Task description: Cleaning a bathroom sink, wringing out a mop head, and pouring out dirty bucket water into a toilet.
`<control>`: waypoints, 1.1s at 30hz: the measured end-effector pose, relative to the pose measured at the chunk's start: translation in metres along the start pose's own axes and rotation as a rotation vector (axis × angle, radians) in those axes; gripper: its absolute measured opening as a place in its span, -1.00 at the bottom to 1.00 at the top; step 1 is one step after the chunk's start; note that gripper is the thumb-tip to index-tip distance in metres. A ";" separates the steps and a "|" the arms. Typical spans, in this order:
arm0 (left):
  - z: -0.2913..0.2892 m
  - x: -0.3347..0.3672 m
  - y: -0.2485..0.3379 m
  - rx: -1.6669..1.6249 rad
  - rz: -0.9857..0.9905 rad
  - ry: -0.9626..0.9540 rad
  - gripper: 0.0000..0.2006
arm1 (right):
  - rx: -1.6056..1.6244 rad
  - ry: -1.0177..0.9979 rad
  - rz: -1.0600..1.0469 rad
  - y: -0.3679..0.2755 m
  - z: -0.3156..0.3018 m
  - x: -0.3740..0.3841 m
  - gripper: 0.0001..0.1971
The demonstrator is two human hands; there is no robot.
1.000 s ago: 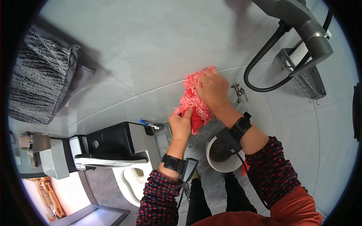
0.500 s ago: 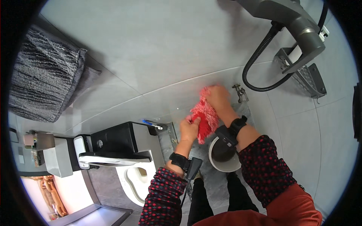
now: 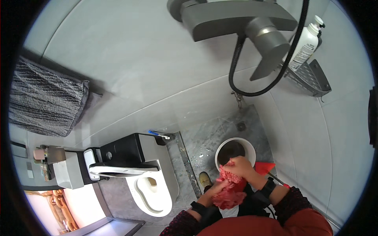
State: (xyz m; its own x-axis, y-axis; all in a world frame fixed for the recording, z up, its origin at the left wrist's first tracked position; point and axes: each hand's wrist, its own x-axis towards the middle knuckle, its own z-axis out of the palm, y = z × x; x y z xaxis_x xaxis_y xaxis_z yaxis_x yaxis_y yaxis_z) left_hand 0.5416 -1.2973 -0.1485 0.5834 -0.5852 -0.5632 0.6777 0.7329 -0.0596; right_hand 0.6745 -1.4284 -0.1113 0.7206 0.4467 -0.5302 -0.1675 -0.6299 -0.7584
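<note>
Both of my hands are closed on a red, shaggy cleaning cloth (image 3: 229, 198) that hangs bunched up close to my body. My right hand (image 3: 241, 167) grips its upper end, at the near rim of a white bucket (image 3: 252, 150). Lower and to the left, my left hand (image 3: 215, 189) holds the cloth's side; its fingers are partly hidden in the pile. Inside the bucket it looks dark. The bucket stands on the grey tiled floor in front of my feet.
Left of me is a white toilet (image 3: 170, 196) with its lid raised. A blue-handled brush (image 3: 159, 135) lies near it. A red dustpan-like piece (image 3: 264, 168) is right of the bucket. Above hang a grey shower mixer (image 3: 236, 19), its black hose (image 3: 232, 70) and a corner shelf (image 3: 311, 78).
My hands have brought the cloth from near the wall tap back toward my body, beside the bucket. The view has shifted, showing more of the shower mixer and a white pump bottle.
</note>
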 end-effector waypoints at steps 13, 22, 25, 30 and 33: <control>0.091 -0.033 0.027 0.185 -0.017 -0.032 -0.52 | 1.227 0.055 0.097 0.045 -0.070 -0.033 -0.43; 0.130 -0.051 -0.004 0.305 0.025 0.029 -0.55 | 0.872 -0.318 -0.317 -0.046 -0.074 -0.100 -0.39; 0.142 -0.059 0.000 0.480 0.207 0.051 -0.63 | 0.460 -0.115 -0.546 -0.080 -0.075 -0.125 -0.66; 0.173 -0.072 0.002 1.351 0.608 0.170 -0.80 | 0.501 0.172 -0.204 -0.072 -0.057 -0.121 -0.76; 0.184 -0.079 -0.006 1.443 0.646 0.222 -0.82 | 0.757 0.072 -0.009 -0.075 -0.058 -0.129 -0.77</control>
State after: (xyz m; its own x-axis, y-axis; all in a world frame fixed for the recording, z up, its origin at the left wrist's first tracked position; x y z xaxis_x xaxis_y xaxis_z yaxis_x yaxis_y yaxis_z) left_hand 0.5735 -1.3191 0.0477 0.9410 -0.1663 -0.2949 0.2659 -0.1761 0.9478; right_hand 0.6335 -1.4758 0.0354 0.7619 0.3905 -0.5167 -0.5587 -0.0072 -0.8293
